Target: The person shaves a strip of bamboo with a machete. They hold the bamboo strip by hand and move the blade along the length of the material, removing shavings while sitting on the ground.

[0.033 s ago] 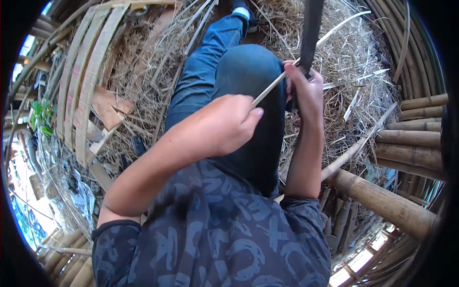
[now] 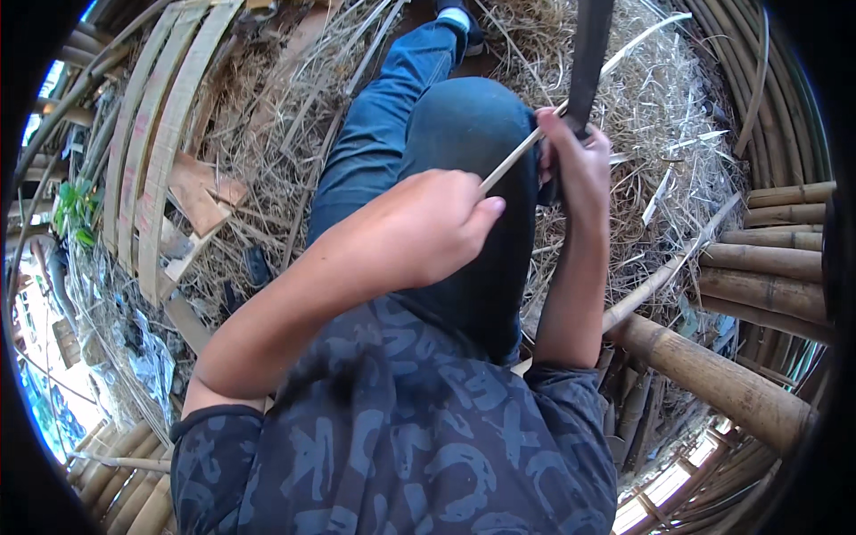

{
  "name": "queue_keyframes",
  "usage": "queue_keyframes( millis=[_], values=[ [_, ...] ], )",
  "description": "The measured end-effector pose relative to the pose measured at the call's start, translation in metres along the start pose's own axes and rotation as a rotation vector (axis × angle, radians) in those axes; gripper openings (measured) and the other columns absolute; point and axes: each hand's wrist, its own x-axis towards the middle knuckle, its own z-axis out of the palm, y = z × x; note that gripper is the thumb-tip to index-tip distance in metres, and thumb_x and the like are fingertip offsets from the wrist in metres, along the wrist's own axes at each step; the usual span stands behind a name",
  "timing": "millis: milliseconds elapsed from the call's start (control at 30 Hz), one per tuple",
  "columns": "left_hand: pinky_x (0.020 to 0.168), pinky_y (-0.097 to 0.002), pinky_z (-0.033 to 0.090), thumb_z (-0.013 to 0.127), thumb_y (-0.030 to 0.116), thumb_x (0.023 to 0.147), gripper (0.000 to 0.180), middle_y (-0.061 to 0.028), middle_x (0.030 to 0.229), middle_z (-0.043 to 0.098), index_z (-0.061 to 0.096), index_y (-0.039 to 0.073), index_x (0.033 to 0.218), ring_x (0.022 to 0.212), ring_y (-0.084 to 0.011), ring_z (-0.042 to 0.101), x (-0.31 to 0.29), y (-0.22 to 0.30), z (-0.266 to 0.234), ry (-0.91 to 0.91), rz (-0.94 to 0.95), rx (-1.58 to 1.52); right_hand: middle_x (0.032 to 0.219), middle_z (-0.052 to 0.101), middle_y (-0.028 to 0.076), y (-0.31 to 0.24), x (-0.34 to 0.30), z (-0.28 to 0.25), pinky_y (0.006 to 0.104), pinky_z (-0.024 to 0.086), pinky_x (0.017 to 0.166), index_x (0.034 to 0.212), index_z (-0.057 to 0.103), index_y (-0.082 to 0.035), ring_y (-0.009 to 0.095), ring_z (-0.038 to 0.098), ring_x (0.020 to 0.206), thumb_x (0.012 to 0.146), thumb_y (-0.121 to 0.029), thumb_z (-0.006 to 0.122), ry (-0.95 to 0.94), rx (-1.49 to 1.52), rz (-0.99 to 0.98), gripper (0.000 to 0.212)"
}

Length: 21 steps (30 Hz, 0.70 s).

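A thin, pale bamboo strip (image 2: 515,162) runs up and to the right across my raised knee (image 2: 468,120). My left hand (image 2: 450,223) is closed round its near end. Farther along, my right hand (image 2: 578,169) grips a large dark-bladed knife (image 2: 590,67), with the thumb lying along the strip. The blade points away from me and crosses the strip just past the thumb. Fingers hide most of the knife's handle. Beyond the blade, the strip's far end bends out over the shavings.
Shavings (image 2: 660,98) litter the ground around my legs. Flat slats (image 2: 165,134) lean at the far left, near broken wood pieces (image 2: 198,196). A thick bamboo pole (image 2: 713,374) juts in at the right, below stacked bamboo poles (image 2: 762,259). Crumpled clear plastic (image 2: 153,357) lies on the left.
Both hands have shifted slightly to the right, along with the bamboo strip and the knife. The blade tilts a little more to the right. Both grips stay the same.
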Motion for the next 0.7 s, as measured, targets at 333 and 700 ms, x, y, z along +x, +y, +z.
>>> queue_keyframes(
  millis=[333,700],
  values=[
    [0.086,-0.0426,0.051,0.055,0.022,0.094,0.026,-0.0174,0.118,0.059,0.062,0.008,0.114,0.099,-0.0359,0.059,-0.111,0.026,-0.054,-0.154,1.086,-1.207,0.063,0.060,0.004,-0.028,0.049,0.007,0.0229,0.043,0.045,0.074,0.064,-0.001,0.009,0.054,0.050,0.075,-0.022,0.078,0.158,-0.177,-0.079,0.025],
    [0.072,-0.0478,0.050,0.050,0.038,0.096,0.044,-0.0227,0.095,0.062,0.065,-0.004,0.099,0.082,-0.0377,0.061,-0.132,0.109,0.026,0.033,1.383,-2.202,0.067,0.056,0.001,-0.059,0.046,0.043,0.0235,0.039,0.047,0.086,0.063,-0.002,0.008,0.052,0.053,0.072,-0.030,0.079,0.312,-0.156,-0.099,0.036]
  ],
)
